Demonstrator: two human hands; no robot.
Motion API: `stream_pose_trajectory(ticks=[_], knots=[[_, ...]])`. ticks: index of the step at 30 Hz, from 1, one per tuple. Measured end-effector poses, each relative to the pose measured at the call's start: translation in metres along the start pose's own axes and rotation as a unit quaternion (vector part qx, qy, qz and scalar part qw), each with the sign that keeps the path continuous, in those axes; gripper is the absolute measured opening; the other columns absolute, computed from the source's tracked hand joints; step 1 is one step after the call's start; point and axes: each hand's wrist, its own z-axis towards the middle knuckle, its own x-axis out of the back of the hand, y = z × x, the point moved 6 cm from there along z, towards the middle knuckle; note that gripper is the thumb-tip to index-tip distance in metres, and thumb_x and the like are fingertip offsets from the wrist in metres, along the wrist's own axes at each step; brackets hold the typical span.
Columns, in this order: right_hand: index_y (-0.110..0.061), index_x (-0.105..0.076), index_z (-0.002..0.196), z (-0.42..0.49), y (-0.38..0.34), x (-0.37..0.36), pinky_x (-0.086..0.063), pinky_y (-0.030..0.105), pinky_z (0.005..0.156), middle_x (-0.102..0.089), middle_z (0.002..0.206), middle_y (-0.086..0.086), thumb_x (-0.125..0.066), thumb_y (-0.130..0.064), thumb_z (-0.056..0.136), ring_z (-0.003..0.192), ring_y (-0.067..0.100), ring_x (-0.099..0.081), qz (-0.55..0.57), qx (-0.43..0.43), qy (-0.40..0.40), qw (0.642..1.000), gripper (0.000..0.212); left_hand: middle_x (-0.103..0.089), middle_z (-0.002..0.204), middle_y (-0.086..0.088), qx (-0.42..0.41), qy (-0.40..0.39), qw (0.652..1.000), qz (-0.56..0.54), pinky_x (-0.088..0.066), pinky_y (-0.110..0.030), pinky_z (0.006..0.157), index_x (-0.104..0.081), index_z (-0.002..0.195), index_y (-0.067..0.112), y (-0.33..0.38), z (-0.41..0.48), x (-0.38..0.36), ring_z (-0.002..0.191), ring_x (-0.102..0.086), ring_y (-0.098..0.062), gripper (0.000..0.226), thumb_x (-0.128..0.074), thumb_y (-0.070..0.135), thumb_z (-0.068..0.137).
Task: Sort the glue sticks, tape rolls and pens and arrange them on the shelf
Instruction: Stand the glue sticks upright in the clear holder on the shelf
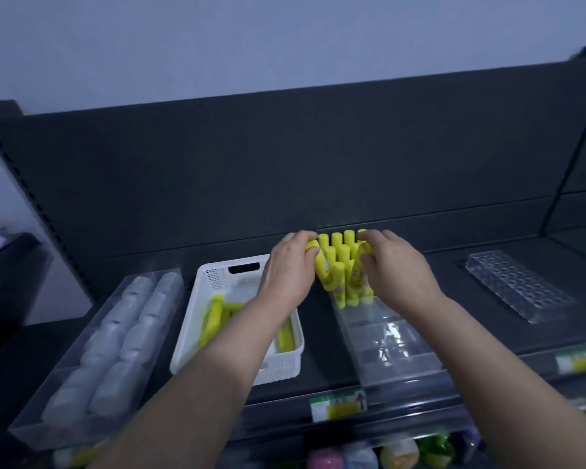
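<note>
Several yellow glue sticks (339, 262) stand upright in a cluster at the back of a clear plastic tray (386, 343) on the dark shelf. My left hand (290, 265) curls round a glue stick on the cluster's left side. My right hand (394, 265) grips a glue stick on its right side. A white basket (214, 282) to the left holds more yellow glue sticks (214, 319) lying flat, partly hidden by my left forearm. A clear tray at the far left (82, 350) holds two rows of tape rolls (122, 336).
A clear plastic rack with round holes (518, 282) lies on the shelf at the right. Price labels (339, 406) sit on the shelf's front edge. Coloured items (396, 451) show on the lower shelf. The dark back panel (285, 164) rises behind.
</note>
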Motion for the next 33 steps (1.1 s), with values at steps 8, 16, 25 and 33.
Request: stream_pose_trajectory(ticks=[8, 16, 25, 33], knots=[[-0.021, -0.056, 0.122, -0.01, 0.068, 0.014, -0.046, 0.037, 0.087, -0.058, 0.115, 0.001, -0.053, -0.018, 0.092, 0.107, 0.023, -0.056, 0.083, 0.004, -0.023, 0.996, 0.03, -0.057, 0.121, -0.009, 0.03, -0.079, 0.995, 0.049, -0.042, -0.034, 0.093, -0.058, 0.128, 0.015, 0.037, -0.003, -0.062, 0.114, -0.054, -0.029, 0.032, -0.051, 0.021, 0.098], [-0.022, -0.057, 0.122, -0.007, 0.067, 0.007, -0.048, 0.038, 0.086, -0.058, 0.113, -0.003, -0.057, -0.019, 0.092, 0.103, 0.019, -0.058, 0.131, 0.072, -0.039, 0.988, 0.03, -0.055, 0.12, -0.01, 0.038, -0.122, 0.979, 0.156, -0.045, -0.038, 0.091, -0.057, 0.13, 0.016, 0.037, -0.013, -0.081, 0.113, -0.052, -0.029, 0.032, -0.045, 0.02, 0.101], [-0.023, -0.056, 0.125, -0.003, 0.056, -0.006, -0.047, 0.034, 0.085, -0.059, 0.117, -0.004, -0.056, -0.021, 0.094, 0.106, 0.017, -0.056, 0.128, 0.113, -0.059, 0.984, 0.031, -0.061, 0.122, -0.007, 0.081, -0.102, 0.984, 0.123, -0.046, -0.041, 0.093, -0.051, 0.132, 0.018, 0.026, -0.027, -0.079, 0.115, -0.054, -0.026, 0.037, -0.055, 0.026, 0.096], [-0.024, -0.051, 0.129, -0.007, 0.047, -0.036, -0.046, 0.037, 0.084, -0.055, 0.125, -0.002, -0.048, -0.022, 0.096, 0.116, 0.024, -0.051, 0.048, 0.12, -0.123, 0.984, 0.033, -0.057, 0.131, 0.001, 0.083, -0.06, 0.983, 0.151, -0.037, -0.029, 0.096, -0.054, 0.13, 0.019, 0.009, -0.028, -0.049, 0.122, -0.048, -0.019, 0.035, -0.053, 0.02, 0.096]])
